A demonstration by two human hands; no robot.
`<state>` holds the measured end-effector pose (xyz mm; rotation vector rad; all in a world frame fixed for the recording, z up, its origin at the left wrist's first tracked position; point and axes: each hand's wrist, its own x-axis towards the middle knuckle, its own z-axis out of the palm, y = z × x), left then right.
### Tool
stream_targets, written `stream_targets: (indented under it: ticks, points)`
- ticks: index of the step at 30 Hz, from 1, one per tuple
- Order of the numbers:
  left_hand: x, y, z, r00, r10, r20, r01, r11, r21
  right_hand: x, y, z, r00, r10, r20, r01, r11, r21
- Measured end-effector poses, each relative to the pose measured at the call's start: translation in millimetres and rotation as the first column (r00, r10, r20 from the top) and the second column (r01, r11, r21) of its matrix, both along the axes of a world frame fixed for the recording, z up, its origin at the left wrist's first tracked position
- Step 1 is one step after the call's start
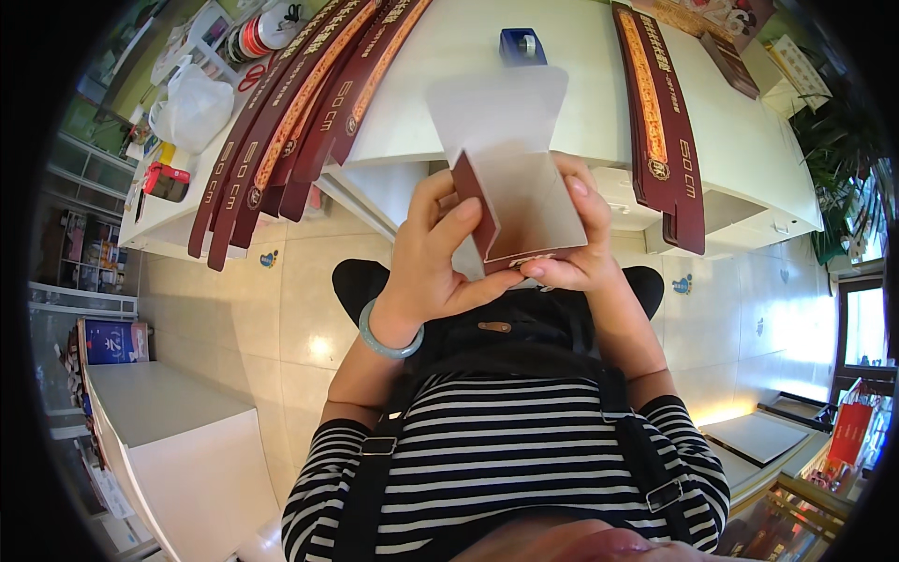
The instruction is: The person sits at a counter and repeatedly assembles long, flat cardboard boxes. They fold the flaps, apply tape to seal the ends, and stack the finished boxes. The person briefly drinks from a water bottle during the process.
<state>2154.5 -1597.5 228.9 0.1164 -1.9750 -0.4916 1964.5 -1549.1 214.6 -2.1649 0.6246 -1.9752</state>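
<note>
Between my two hands is a carton (529, 192), maroon outside and pale inside, with its open end facing me. One broad pale flap of it stands up on the far side, above the table edge. My left hand (433, 258) grips the left wall, fingers and thumb wrapped round the near corner. The right side is held by my right hand (585, 225), its thumb on the near rim close to my left thumb. Flattened maroon cartons (304, 103) with orange print lie in an overlapping stack on the left. More flat cartons (655, 122) lie on the right.
A white table (421, 103) spans the far side. On it are a blue tape dispenser (523, 47), a white plastic bag (192, 105), red-handled scissors (251, 78) and a red box-shaped item (167, 181). A white cabinet (187, 450) stands at lower left; green plants (838, 169) are at right.
</note>
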Motion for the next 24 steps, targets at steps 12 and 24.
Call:
stream_targets:
  ticks: [12, 24]
  points:
    - [-6.9, -5.6, -2.9, 0.997, -0.053, 0.064, 0.041, 0.985, 0.170, 17.6, 5.4, 30.0, 0.885, 0.191, 0.424, -0.257, 0.961, 0.105]
    - [-7.5, -9.1, -19.0, 0.984, -0.168, -0.057, 0.177, 0.924, 0.338, -7.8, 3.7, 49.7, 0.976, -0.086, -0.200, 0.118, 0.981, 0.154]
